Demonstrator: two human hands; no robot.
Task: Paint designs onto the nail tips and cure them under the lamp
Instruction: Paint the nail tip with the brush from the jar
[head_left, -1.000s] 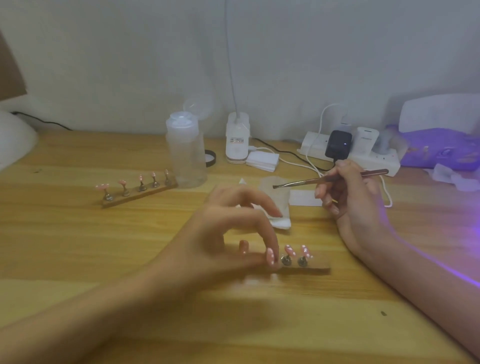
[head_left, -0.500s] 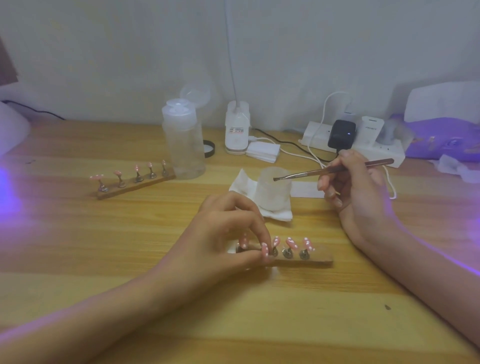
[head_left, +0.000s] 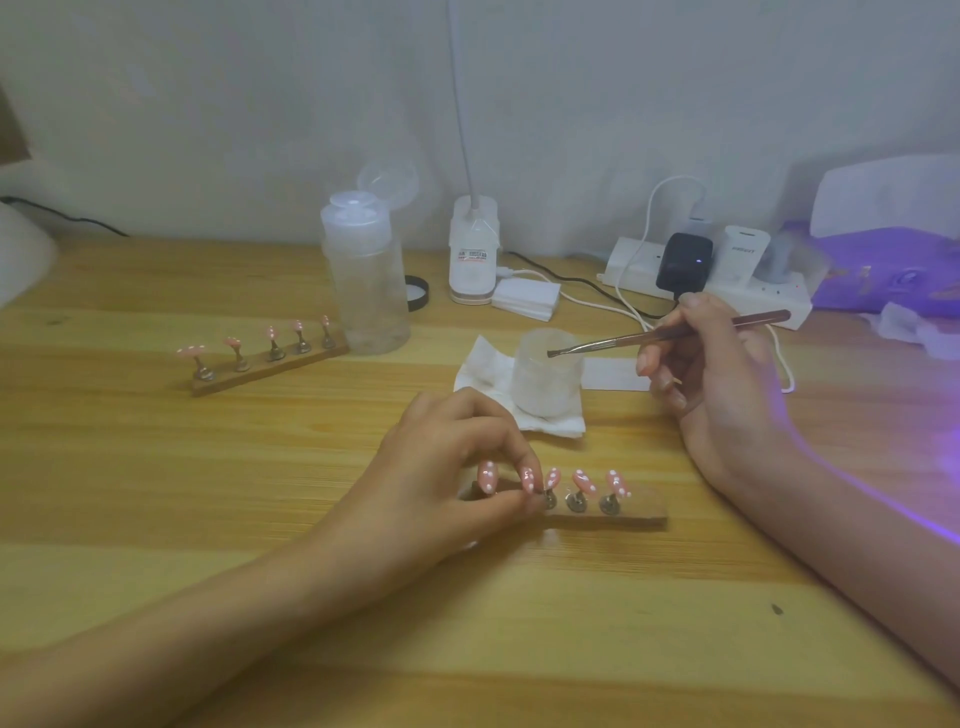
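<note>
Nearest, the left hand (head_left: 447, 467) curls over the wooden strip (head_left: 639, 512), fingertips pinching its end and steadying the glossy pink nail tips (head_left: 584, 480), dotted white, on small metal stands. Painting seems in hand (curing not yet). Beyond, the right hand (head_left: 711, 384) grips a slim brush (head_left: 670, 335), its bristles over a frosted cup (head_left: 548, 379). Next, the brush needs a light, steady touch on one tip.

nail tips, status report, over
Left grip pinching a tip at its stand, near holder. Right grip holding brush, bristles over cup. Five dotted tips on holder. Cup and tissue just behind it.
</note>
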